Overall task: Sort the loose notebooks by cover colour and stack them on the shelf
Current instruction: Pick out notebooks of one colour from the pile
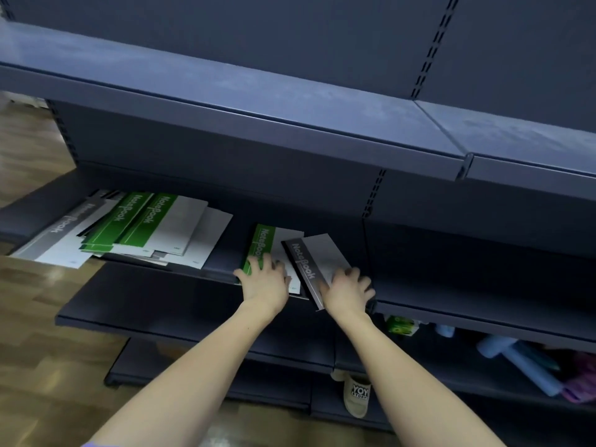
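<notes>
Currently, left hand (265,280) pressed flat, fingers spread, on green notebook (262,245) at shelf (219,262) front edge, right hand (346,290) spread on grey notebook (317,259) alongside, loose pile (129,227) left at shelf's left end.

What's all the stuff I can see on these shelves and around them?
Loose notebook pile: several, green-banded and grey-banded, fanned out at the left of the middle shelf, overhanging its edge.
Green notebook: one, under the left hand.
Grey notebook: one, tilted, under the right hand, partly overlapping the green one.
Shelving: dark blue-grey, several tiers.
Rolls: light blue, lower right shelf, beside pink and green items too blurred to name.
Shoe: one, beige, on the floor.
Floor: wood-look.
Left hand: flat on green notebook.
Right hand: on grey notebook.
</notes>
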